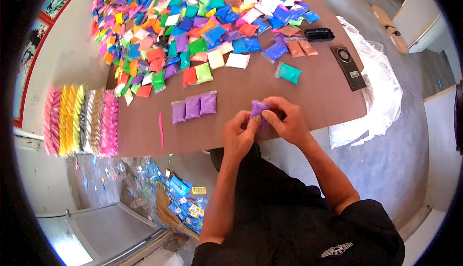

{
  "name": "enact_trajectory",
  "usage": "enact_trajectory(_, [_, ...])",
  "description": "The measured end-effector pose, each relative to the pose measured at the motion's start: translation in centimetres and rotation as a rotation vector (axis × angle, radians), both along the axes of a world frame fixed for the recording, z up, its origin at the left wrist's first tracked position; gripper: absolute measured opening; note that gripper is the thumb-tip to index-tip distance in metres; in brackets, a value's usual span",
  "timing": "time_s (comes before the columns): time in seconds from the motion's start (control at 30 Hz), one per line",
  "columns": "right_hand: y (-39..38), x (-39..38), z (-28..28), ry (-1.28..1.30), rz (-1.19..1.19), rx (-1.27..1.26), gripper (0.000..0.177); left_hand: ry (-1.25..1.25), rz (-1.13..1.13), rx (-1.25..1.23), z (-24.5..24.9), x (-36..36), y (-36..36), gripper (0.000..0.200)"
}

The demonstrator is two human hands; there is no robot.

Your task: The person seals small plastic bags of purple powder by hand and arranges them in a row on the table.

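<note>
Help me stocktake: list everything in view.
Held packet: one visible, purple, between hands
Packet row: three, purple, left of hands
Loose packets: uncountable, multicoloured, far tabletop
Bundles: several, multicoloured, table's left end
Strip: one, pink, table's near left
Tray: one, black, table's right
Phone-like device: one, black, table's right
Table: one, brown, centre
Sheeting: one, white, right of table
Broom: one, tan, floor left
Packaging: many, blue, floor left
Cartons: two, brown, upper right
Pictures: two, red-framed, left wall
Left hand, right hand: one each, on held packet

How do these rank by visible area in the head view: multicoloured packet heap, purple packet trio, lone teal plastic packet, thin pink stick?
Largest: multicoloured packet heap
Purple packet trio
Lone teal plastic packet
Smallest: thin pink stick
</note>
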State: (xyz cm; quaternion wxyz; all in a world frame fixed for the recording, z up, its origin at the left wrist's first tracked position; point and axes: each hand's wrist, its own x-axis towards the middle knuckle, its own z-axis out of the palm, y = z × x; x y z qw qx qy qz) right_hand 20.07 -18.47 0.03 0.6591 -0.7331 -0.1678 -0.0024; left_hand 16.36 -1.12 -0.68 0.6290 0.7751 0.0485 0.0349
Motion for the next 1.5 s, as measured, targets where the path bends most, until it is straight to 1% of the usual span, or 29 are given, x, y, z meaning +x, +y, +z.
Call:
enact_trajectory(0.03, [0.2,-0.1,-0.2,0.009,0.012,-0.001,0.021,-0.011,0.028,-0.038,-0.2,-0.1,0.0,0.019])
enact_trajectory(0.1, [0.7,0.0,-0.8,0.013,-0.150,0.058,0.023,-0.027,0.083,-0.032,-0.4,-0.2,-0.1,0.017])
enact_trajectory(0.13, [0.7,0.1,-1.1,-0.002,-0.163,-0.001,0.023,-0.049,0.125,-0.027,-0.3,-0.1,-0.3,0.015])
enact_trajectory(0.17, [0.5,0.0,-1.1,0.001,-0.154,0.002,0.023,-0.047,0.135,-0.024,-0.3,0.0,-0.7,0.015])
enact_trajectory(0.23, [0.3,-0.1,-0.8,-0.055,-0.010,-0.141,0.025,-0.177,0.252,0.108,-0.3,0.1,-1.8,0.014])
enact_trajectory(0.27, [0.5,-0.1,-1.1,-0.054,-0.004,-0.140,0.025,-0.269,0.222,0.168,-1.0,0.1,-1.9,0.017])
enact_trajectory(0.3, [0.7,0.1,-1.4,-0.054,-0.034,-0.091,0.026,-0.269,0.227,0.169,-1.4,0.0,-1.9,0.017])
enact_trajectory(0.33, [1.0,0.2,-1.3,-0.055,-0.064,-0.042,0.026,-0.335,0.213,0.295,-1.4,0.0,-2.0,0.022])
enact_trajectory(0.37, [1.1,0.1,-1.0,-0.054,-0.061,-0.042,0.026,-0.398,0.196,0.421,-1.5,-0.1,-2.0,0.027])
enact_trajectory(0.4, [1.1,0.0,-0.5,-0.040,-0.087,-0.053,0.025,-0.445,0.170,0.479,-1.5,-0.3,-2.0,0.039])
enact_trajectory(0.43, [1.2,-0.1,-0.1,-0.027,-0.115,-0.064,0.024,-0.444,0.170,0.478,-1.2,-0.4,-2.1,0.039])
enact_trajectory(0.5, [0.9,0.3,-0.8,-0.053,-0.145,-0.088,0.023,-0.558,0.103,0.472,-0.7,-0.4,-2.3,0.043])
enact_trajectory(0.53, [0.6,0.4,-1.1,-0.076,-0.174,-0.112,0.022,-0.559,0.096,0.464,-0.5,-0.5,-2.3,0.043])
enact_trajectory(0.57, [0.3,0.5,-1.2,-0.076,-0.185,-0.117,0.022,-0.508,0.064,0.396,-0.3,-0.6,-2.0,0.044])
enact_trajectory(0.6, [0.2,0.4,-1.3,-0.075,-0.167,-0.100,0.021,-0.457,0.032,0.329,-0.2,-0.6,-1.8,0.044])
enact_trajectory(0.63, [0.1,0.5,-1.3,-0.075,-0.147,-0.082,0.020,-0.457,0.025,0.324,-0.4,-0.5,-1.6,0.044])
enact_trajectory(0.7, [-0.1,0.4,-1.1,-0.076,-0.111,-0.059,0.019,-0.288,0.071,0.099,-1.0,-0.2,-1.1,0.042])
enact_trajectory(0.77, [-0.1,0.6,-1.1,-0.078,-0.071,-0.033,0.020,-0.239,0.070,0.084,-0.7,0.0,-1.0,0.038])
enact_trajectory(0.83, [-0.2,0.9,-1.1,-0.243,-0.032,0.002,0.020,-0.249,0.032,0.137,-0.5,0.1,-1.1,0.031])
enact_trajectory(0.87, [-0.3,0.9,-1.1,-0.243,-0.036,0.001,0.020,-0.249,0.028,0.135,-0.5,0.1,-1.1,0.031])
enact_trajectory(0.93, [-0.4,0.8,-0.9,-0.239,-0.049,-0.080,0.022,-0.094,0.001,-0.003,-0.6,0.0,-0.9,0.021])
enact_trajectory(0.97, [-0.4,0.6,-0.7,-0.238,-0.053,-0.083,0.022,-0.093,-0.004,-0.005,-0.8,0.0,-0.8,0.021])
enact_trajectory(1.03, [-0.4,0.4,-0.1,-0.104,-0.043,-0.114,0.022,-0.074,-0.016,-0.044,-1.0,0.2,-0.5,0.016])
enact_trajectory(1.13, [-0.5,0.7,-1.0,-0.120,-0.034,-0.118,0.022,-0.056,-0.020,0.031,-0.6,0.0,-0.3,0.013])
enact_trajectory(1.23, [-0.8,0.5,-0.8,-0.098,-0.043,-0.140,0.020,-0.065,-0.035,-0.025,-0.7,-0.1,-0.4,0.014])
enact_trajectory(1.33, [-0.9,0.5,-1.0,-0.083,-0.040,-0.112,0.018,-0.106,-0.047,0.031,-0.2,0.0,-0.8,0.016])
enact_trajectory(1.4, [-0.9,0.6,-0.9,-0.094,-0.044,-0.107,0.017,-0.105,-0.025,-0.014,0.6,0.1,-1.2,0.016])
enact_trajectory(1.47, [-0.8,0.6,-0.8,-0.224,-0.023,-0.157,0.016,-0.101,-0.003,-0.056,0.7,0.1,-1.3,0.017])
enact_trajectory(1.5, [-0.8,0.6,-0.8,-0.229,-0.030,-0.157,0.016,-0.091,-0.011,-0.057,0.3,0.1,-1.1,0.016])
